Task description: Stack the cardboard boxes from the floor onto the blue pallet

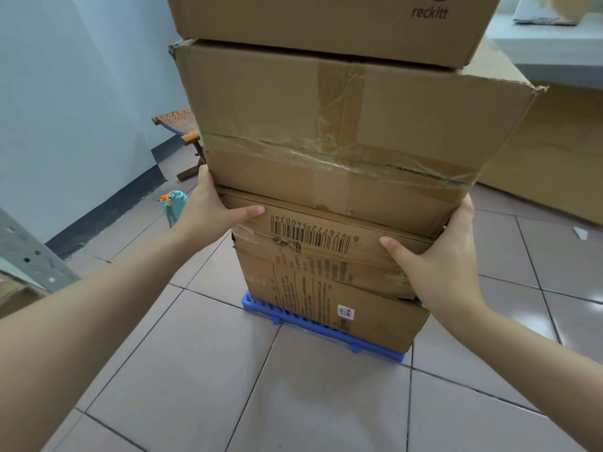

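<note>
A stack of cardboard boxes stands on the blue pallet (313, 327). At the bottom sits a printed box (329, 308); on it lies a barcode box (319, 239). Above comes a large taped box (326, 125), and a "reckitt" box (326, 21) tops the stack. My left hand (212, 207) grips the left end of the barcode box, thumb across its front, fingers behind. My right hand (447, 256) holds the same box at its right end, thumb on the front face.
Pink tiled floor surrounds the pallet. A teal water bottle (174, 203) lies near the wall at left, beside a folding stool (186, 132). More cardboard (554, 158) stands at the right. A grey metal rack (26, 252) sits at the left edge.
</note>
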